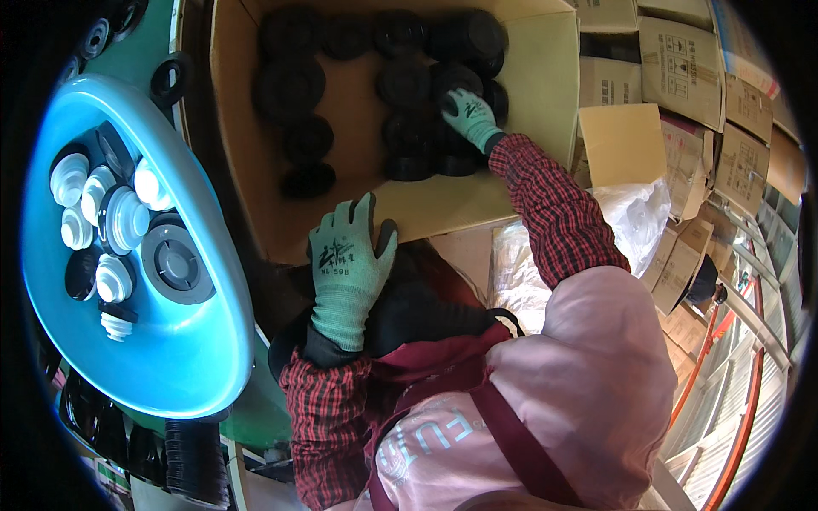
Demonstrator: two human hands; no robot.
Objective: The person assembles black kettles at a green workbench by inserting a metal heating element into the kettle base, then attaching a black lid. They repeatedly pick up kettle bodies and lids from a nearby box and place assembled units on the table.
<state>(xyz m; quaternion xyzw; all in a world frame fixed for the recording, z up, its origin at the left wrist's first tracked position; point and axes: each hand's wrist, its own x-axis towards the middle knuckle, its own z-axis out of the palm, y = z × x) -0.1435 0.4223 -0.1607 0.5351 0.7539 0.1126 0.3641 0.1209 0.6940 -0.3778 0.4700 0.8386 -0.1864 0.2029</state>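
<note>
My right hand (471, 117), in a pale green glove, reaches into a large open cardboard box (464, 203). Its fingers curl over the rim of a black round part (452, 78) that stands among several similar dark discs and cylinders in rows. The fingertips are partly lost in shadow. At the box's near edge is my left hand (348, 260), gloved alike, back upward, with thumb and fingers apart and nothing held. Further left of it, a blue basin (192, 362) holds white stepped round pieces (128, 220) and a dark grey disc (177, 262).
Stacked cardboard boxes (680, 70) stand at the right behind clear plastic sheeting (635, 217). A black ring (170, 78) lies on the green surface (153, 34) beside the basin. Below the basin is a stack of black ribbed parts (198, 460).
</note>
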